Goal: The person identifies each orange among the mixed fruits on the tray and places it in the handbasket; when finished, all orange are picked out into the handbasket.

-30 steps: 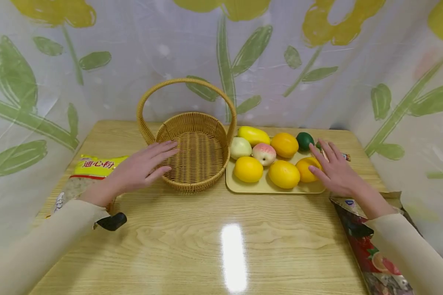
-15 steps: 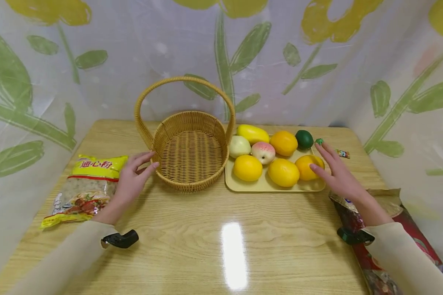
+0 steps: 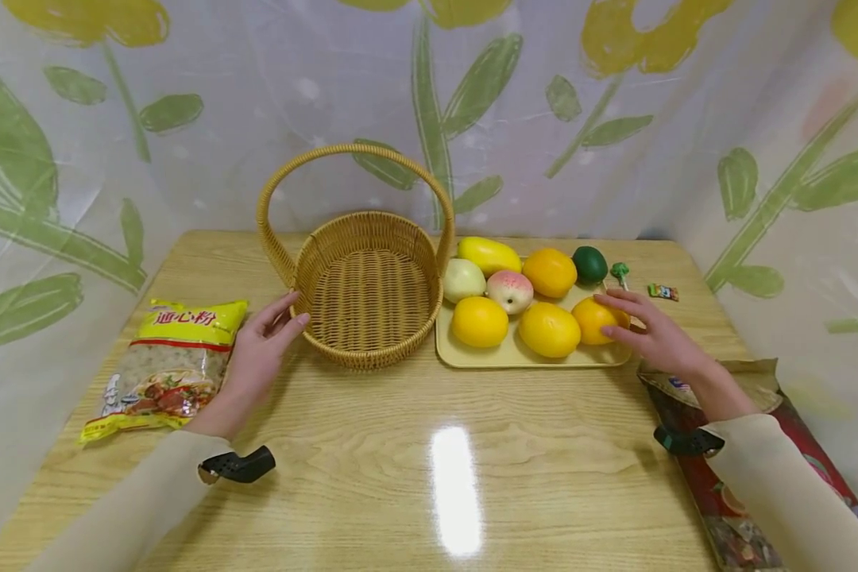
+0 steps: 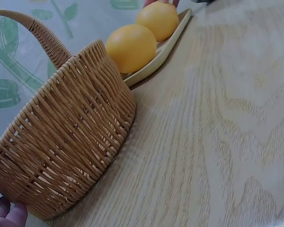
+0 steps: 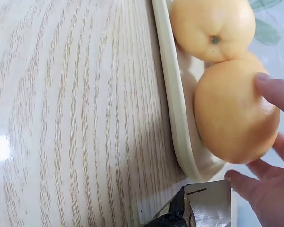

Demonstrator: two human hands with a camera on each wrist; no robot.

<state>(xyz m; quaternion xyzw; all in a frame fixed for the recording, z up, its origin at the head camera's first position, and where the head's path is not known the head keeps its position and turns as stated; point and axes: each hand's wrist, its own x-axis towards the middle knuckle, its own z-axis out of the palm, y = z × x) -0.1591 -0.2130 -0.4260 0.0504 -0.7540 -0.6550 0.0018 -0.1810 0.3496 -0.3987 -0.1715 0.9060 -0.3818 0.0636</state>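
Observation:
A round wicker basket with a tall hoop handle stands at centre left, nothing in it. My left hand holds its left rim; in the left wrist view fingertips lie against the woven outer wall. On the right, my right hand has thumb and fingers around an orange at the right end of a cream tray. That orange sits on the tray beside another orange-yellow fruit. Other fruit there includes a pink peach, a pale green fruit and a long yellow fruit.
A bag of pasta lies at the left. A dark red printed bag lies under the right forearm. Behind the right hand are a small green broccoli-like piece and a small colourful packet. A flowered curtain closes off the back.
My left hand has come down and back from over the basket's edge to its left rim. My right hand has lowered and closed its fingers around the orange.

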